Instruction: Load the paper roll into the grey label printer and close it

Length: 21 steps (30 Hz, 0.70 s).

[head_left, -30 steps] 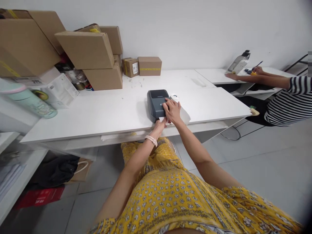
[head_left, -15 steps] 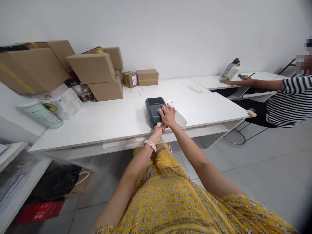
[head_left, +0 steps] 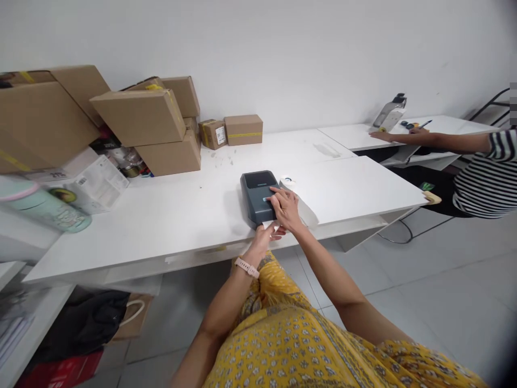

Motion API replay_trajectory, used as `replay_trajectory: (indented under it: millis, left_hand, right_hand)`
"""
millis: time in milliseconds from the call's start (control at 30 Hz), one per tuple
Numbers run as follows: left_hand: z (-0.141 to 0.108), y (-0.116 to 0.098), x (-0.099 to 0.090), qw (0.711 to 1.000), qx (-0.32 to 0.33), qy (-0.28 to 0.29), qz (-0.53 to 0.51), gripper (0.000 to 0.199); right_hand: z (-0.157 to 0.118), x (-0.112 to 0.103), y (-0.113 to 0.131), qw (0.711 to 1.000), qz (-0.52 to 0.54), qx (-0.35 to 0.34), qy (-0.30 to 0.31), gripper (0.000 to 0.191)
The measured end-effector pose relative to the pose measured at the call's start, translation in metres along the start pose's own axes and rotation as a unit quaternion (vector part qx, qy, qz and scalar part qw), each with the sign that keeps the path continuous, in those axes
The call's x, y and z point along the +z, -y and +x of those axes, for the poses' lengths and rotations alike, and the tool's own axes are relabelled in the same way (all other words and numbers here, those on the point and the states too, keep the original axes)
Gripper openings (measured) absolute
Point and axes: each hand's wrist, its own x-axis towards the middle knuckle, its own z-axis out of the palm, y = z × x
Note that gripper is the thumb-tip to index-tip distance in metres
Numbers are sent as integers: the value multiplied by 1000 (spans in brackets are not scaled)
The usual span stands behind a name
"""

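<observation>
A dark grey device (head_left: 255, 200), like a small label printer, lies near the front edge of the white table. A small white paper strip (head_left: 268, 224) sticks out at its front end. My left hand (head_left: 264, 237), with a pink band on the wrist, pinches this strip. On the top right side of the device rests my right hand (head_left: 286, 207), its fingers bent and apart, with nothing held in it. Beside the device, partly behind my right hand, a white paper roll (head_left: 287, 183) stands with a loose strip (head_left: 307, 213) trailing toward the table edge.
Cardboard boxes (head_left: 137, 116) are stacked at the left, with two small boxes (head_left: 243, 130) by the wall. A mint bottle (head_left: 48, 207) lies far left. At the right, a person in a striped shirt (head_left: 490, 180) reaches over another table (head_left: 355, 136) holding a clear bottle (head_left: 390, 112).
The view has shifted, so the table and device appear slightly lower. My right hand's fingers have lifted and spread a little on the device. The other person holds a pen more upright.
</observation>
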Motion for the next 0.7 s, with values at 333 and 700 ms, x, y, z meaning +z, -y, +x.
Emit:
replay_trajectory:
  millis: [333, 700]
  left_hand:
    - [-29, -10, -24, 985, 21, 6, 172, 41]
    - [-2, -28, -35, 935, 248, -141, 212, 64]
  right_hand:
    - [-6, -3, -3, 997, 70, 9, 7, 45]
    - [-34, 21, -30, 960, 245, 130, -47, 61]
